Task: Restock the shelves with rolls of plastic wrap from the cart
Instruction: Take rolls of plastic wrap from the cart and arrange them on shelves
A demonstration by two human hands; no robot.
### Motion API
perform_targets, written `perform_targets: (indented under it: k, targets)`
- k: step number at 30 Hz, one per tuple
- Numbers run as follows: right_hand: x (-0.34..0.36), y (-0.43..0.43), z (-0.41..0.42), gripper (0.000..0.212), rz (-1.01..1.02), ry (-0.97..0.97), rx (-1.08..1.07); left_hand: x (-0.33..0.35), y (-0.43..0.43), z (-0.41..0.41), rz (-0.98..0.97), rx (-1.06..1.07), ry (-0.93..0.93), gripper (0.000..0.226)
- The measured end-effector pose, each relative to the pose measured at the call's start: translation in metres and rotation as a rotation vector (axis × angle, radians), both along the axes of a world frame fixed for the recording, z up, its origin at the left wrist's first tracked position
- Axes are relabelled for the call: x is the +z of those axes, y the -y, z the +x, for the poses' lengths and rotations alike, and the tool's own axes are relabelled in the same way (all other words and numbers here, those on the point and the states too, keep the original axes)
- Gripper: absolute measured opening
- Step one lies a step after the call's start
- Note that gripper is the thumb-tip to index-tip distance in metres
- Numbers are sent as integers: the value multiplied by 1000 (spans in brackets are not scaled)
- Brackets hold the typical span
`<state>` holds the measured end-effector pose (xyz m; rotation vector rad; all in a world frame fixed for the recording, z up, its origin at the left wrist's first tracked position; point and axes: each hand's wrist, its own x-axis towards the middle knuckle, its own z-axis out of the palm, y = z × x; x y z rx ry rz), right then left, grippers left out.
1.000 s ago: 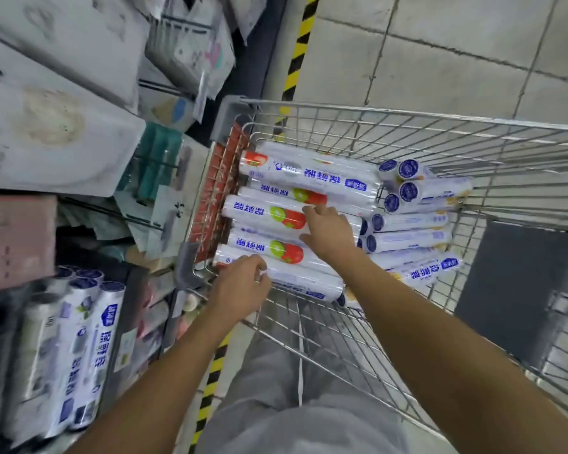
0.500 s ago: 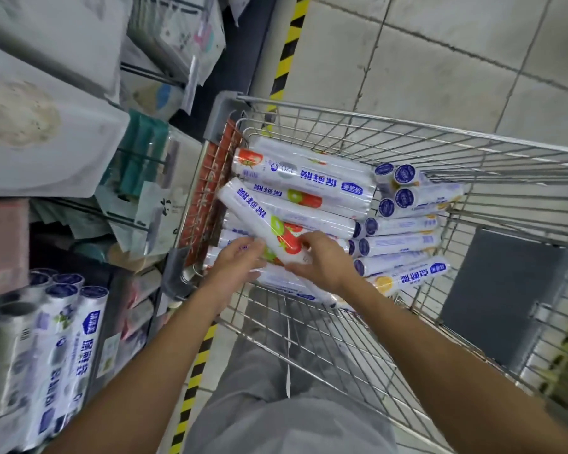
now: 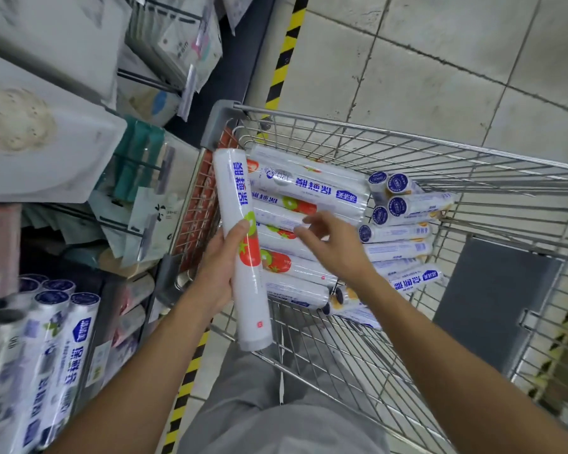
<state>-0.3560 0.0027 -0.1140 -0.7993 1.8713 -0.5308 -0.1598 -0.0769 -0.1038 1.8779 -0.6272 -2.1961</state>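
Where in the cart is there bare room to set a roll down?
The bare wire floor between the pile of rolls and the grey panel, running toward the near rim. The left side of the cart is crowded with stacked rolls, with the right hand over them.

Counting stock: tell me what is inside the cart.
Inside the cart lie long plastic wrap rolls stacked crosswise, with shorter blue-capped rolls at their right end. The right hand and upper rolls cover those beneath, so lower layers are hidden.
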Motion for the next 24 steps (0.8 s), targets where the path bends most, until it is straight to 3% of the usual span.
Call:
perform_targets:
  k: [4,8,14,18,24]
  targets:
    - [-48,43,-30,51,-17,-266,120,4,10,2,23,-17,-3,59]
    - [-88,75,-39,70,103,-394,347,1,13,4,61,-6,12,45]
    - [-103,80,-32,63,147,-506,526,-1,7,9,78,31,-6,53]
    - [-89,76,-29,64,144,-400,499,3,6,14,96,47,-14,53]
    - [-31,44,-3,57,105,-16,137,16,3,20,92,40,-48,62]
